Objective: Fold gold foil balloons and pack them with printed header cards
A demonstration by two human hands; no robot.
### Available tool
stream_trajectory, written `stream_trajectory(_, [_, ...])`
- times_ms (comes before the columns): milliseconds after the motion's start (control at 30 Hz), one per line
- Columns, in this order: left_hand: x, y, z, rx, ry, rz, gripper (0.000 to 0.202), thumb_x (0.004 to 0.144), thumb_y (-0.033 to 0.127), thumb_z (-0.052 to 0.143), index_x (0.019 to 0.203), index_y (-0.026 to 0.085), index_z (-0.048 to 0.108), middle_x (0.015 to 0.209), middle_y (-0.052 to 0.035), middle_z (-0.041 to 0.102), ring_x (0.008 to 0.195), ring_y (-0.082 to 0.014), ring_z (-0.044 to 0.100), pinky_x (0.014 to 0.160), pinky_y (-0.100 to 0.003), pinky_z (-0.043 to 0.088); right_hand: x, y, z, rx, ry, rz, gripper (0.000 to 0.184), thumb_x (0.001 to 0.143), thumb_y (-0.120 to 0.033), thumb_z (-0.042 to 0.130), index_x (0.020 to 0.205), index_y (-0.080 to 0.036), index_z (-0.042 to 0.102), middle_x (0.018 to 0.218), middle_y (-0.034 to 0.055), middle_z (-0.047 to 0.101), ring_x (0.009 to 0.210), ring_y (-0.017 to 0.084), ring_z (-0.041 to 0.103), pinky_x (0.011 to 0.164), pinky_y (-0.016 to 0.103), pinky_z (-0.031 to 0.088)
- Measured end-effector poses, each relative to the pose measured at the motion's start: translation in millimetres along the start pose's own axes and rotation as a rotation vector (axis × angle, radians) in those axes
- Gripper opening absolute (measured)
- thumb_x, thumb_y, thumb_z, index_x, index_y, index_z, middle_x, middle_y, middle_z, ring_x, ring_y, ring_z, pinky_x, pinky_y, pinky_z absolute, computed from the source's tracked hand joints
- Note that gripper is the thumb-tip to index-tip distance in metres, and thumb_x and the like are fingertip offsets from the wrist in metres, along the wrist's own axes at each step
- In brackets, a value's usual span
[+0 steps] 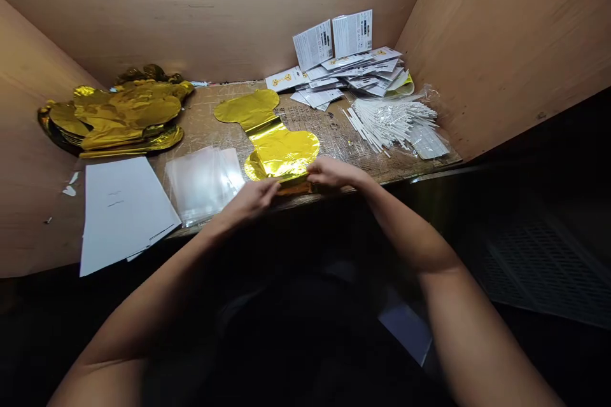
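A gold foil balloon (281, 147), flat and bone-shaped, lies across the middle of the table with a crease through its narrow part. Its near end reaches the table's front edge, where both hands grip it. My left hand (255, 197) is closed on the lower left of that end. On the lower right, my right hand (334, 173) pinches the foil between thumb and fingers. The near edge of the foil is bent up between the hands. A stack of clear plastic bags (203, 184) lies just left of my left hand.
Flat gold foil balloons (128, 114) are heaped at the back left. White sheets (124, 210) overhang the front edge. Packed cards (353, 70) pile up against the back panel, and white sticks (391, 121) lie at right. Wooden panels (515, 44) enclose the table. A crate (548, 267) stands lower right.
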State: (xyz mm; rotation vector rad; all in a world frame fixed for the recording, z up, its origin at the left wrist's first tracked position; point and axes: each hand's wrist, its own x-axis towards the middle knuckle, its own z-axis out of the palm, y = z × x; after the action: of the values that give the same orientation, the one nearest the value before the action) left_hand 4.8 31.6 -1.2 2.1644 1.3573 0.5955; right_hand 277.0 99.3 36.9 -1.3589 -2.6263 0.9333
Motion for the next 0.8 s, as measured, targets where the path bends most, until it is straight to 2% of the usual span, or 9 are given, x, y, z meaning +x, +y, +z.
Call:
stream_trajectory(67, [-10.2,4.6,-0.3,-0.135,0.284,-0.178,0.036,0.105,0.047,0.050,0.114,0.022,0.073,0.096,-0.0083,0.076,0.099,-0.0288,0.071,0.095,-0.043,0.058,15.2,8.5,-8.0,0.156,-0.010,0.135,0.038,0.087,-0.023,0.068,0.054,-0.020,0.049,0.050,-0.0061,0.040,0.053,0.011,0.035,0.060,0.029,0.025])
stream_trajectory(133, [-29.7,14.1,14.8,-0.428,0.414,-0.316,0.040,0.102,0.054,0.056,0.123,0.022,0.068,0.105,-0.0111,0.077,0.102,-0.0283,0.074,0.097,-0.046,0.059,11.1,6.8,1.6,0.327,0.052,0.200,0.040,0.084,-0.027,0.070,0.054,-0.021,0.044,0.049,-0.0072,0.036,0.051,0.010,0.030,0.056,0.028,0.022])
stream_trajectory(233, [-59.7,31.3,54.1,-1.046,0.118,-0.455,0.049,0.092,0.063,0.069,0.118,0.021,0.070,0.105,-0.0134,0.079,0.096,-0.0284,0.078,0.092,-0.047,0.063,-26.0,-13.5,47.5,0.705,0.059,0.162,0.029,0.087,-0.039,0.066,0.067,-0.021,0.057,0.057,-0.0049,0.050,0.052,0.011,0.040,0.053,0.026,0.030])
stream_trajectory(300, [-71.9,40.2,75.5,-1.270,0.034,-0.494,0.049,0.086,0.062,0.077,0.111,0.020,0.073,0.107,-0.0132,0.080,0.097,-0.0289,0.079,0.091,-0.046,0.064,-57.6,-31.4,83.7,0.899,0.045,0.178,0.028,0.091,-0.046,0.064,0.082,-0.020,0.066,0.068,-0.0012,0.062,0.057,0.014,0.051,0.056,0.027,0.040])
stream_trajectory(433, [-78.9,44.8,79.2,-1.242,0.058,-0.461,0.038,0.087,0.054,0.080,0.104,0.020,0.077,0.105,-0.0089,0.080,0.095,-0.0267,0.077,0.087,-0.039,0.062,-92.3,-52.9,124.5,0.887,0.383,0.267,0.032,0.086,-0.049,0.077,0.103,-0.023,0.070,0.088,0.0033,0.071,0.077,0.019,0.064,0.065,0.029,0.050])
stream_trajectory(500, [-77.9,42.9,67.1,-1.163,0.020,-0.395,0.034,0.091,0.048,0.077,0.112,0.022,0.077,0.106,-0.0068,0.079,0.097,-0.0255,0.075,0.088,-0.037,0.060,-90.4,-53.6,128.3,1.025,0.341,0.208,0.040,0.083,-0.047,0.080,0.114,-0.024,0.070,0.095,0.0042,0.073,0.086,0.021,0.068,0.072,0.030,0.053])
stream_trajectory(567, [-76.7,40.8,54.3,-1.090,-0.005,-0.352,0.026,0.093,0.041,0.075,0.112,0.024,0.077,0.100,-0.0046,0.078,0.092,-0.0233,0.073,0.085,-0.035,0.059,-82.0,-51.5,127.5,1.189,0.251,0.143,0.031,0.083,-0.044,0.078,0.105,-0.023,0.073,0.091,0.0033,0.073,0.082,0.020,0.067,0.073,0.030,0.054])
stream_trajectory(700, [-79.0,41.1,42.8,-1.093,-0.041,-0.314,0.019,0.092,0.034,0.069,0.099,0.019,0.078,0.096,-0.0063,0.074,0.087,-0.0226,0.072,0.079,-0.034,0.060,-66.6,-50.8,124.8,1.315,0.399,0.158,0.016,0.083,-0.033,0.074,0.075,-0.020,0.069,0.070,-0.0012,0.060,0.061,0.013,0.052,0.058,0.025,0.044])
stream_trajectory(800, [-82.7,47.8,45.7,-1.072,0.031,-0.299,0.033,0.084,0.031,0.080,0.113,0.019,0.070,0.101,-0.0062,0.073,0.087,-0.0216,0.073,0.078,-0.032,0.061,-65.3,-53.5,123.4,1.420,0.381,0.148,0.021,0.088,-0.040,0.075,0.101,-0.024,0.070,0.077,-0.0025,0.064,0.060,0.012,0.053,0.056,0.023,0.045])
